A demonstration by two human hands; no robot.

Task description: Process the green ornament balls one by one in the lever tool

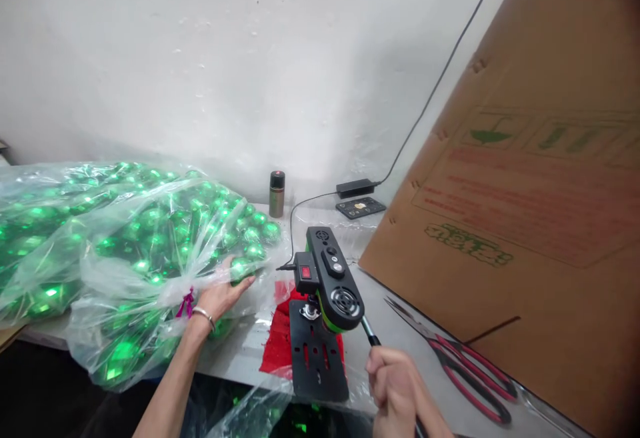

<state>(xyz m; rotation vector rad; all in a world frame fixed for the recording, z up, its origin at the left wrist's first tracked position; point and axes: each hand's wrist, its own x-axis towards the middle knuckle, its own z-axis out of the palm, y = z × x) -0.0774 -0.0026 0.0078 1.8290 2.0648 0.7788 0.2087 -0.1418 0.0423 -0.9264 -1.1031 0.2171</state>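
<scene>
My left hand [220, 298], with a bracelet on its wrist, is closed round a shiny green ball [242, 269] at the right edge of a clear plastic bag [95, 271] full of such balls. A magenta tie [187, 303] gathers the plastic beside the wrist. At the lower right, my right hand [393, 378] is wrapped round the black handle of a metal-shafted tool [369, 331] whose exact kind I cannot make out. The shaft's far end meets or passes behind a black belt-driven machine [336, 278]. This machine stands on a slotted black plate [315, 365], over red cloth [275, 351].
Large scissors [470, 378] lie right of my right hand, beside a leaning cardboard box [525, 178]. Toward the wall are a power adapter [355, 189], a dark phone-like slab [360, 208] and a small canister [277, 195]. A cable runs to the machine.
</scene>
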